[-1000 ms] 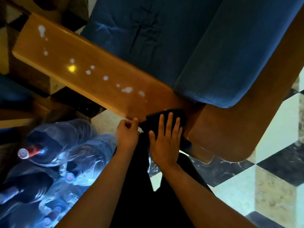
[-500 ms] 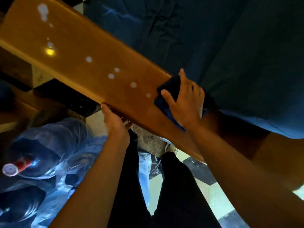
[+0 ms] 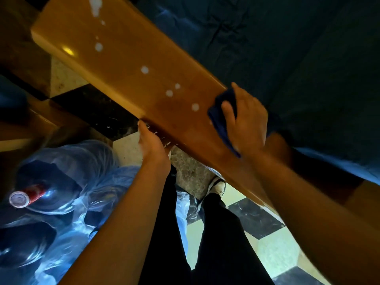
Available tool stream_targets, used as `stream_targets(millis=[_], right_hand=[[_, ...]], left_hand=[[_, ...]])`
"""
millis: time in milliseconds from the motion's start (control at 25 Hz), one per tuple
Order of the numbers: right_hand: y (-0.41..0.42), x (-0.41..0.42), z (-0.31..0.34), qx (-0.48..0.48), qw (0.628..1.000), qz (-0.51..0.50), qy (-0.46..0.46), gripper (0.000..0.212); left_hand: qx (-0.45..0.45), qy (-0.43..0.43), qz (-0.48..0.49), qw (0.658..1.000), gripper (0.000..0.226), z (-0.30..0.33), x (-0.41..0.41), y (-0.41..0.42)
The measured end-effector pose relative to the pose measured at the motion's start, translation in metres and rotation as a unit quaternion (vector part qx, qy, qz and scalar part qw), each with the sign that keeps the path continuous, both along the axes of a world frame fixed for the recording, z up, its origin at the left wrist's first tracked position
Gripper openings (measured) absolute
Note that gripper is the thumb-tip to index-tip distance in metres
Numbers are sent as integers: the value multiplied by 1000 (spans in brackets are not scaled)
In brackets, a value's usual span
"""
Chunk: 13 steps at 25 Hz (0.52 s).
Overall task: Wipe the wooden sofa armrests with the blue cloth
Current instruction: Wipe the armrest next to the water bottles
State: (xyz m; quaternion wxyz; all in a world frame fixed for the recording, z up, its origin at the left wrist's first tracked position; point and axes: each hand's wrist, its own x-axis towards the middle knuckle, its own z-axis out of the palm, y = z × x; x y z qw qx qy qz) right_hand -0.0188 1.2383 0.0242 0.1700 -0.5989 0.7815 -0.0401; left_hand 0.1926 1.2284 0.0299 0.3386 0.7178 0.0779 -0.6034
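A long, flat, glossy honey-brown wooden sofa armrest runs diagonally from the upper left toward the lower right, with the dark blue fabric sofa cushion along its far edge. The right hand lies palm-down on the armrest's top face near that cushion-side edge, fingers spread and pressing flat on a folded dark blue cloth; the cloth shows beyond the fingertips and along the thumb side of the hand, the rest hidden under the palm. The left hand is at the armrest's near edge, thumb up against the rim and fingers tucked underneath, so it seems to grip the edge, though the fingers cannot be seen. The two hands are well apart across the armrest's width. Scattered white splotches dot the top face from just beside the cloth up toward the far upper-left end, where a larger white smear sits. Below, the person's black trousers and one white shoe stand on a checkered cream-and-black tiled floor. At lower left lie large clear blue-tinted plastic water bottles, one with a red-and-white cap
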Motion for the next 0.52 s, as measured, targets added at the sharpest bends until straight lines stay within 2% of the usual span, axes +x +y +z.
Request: stream_targets(millis=[80,240,400,520], right_hand=[[57,14,2,-1,997,31,65,62],[116,29,-5,26,991,87,95,70],[93,59,-15,-30,957,252,139,74],[46,103,-20,-75,939,312,121,75]], left_hand=[[2,2,10,1000,48,5,-3,2],[8,23,26,999,56,8,0,2],[4,29,12,1000,60,5,5,3],[8,54,-8,998,69,-1,19,0]])
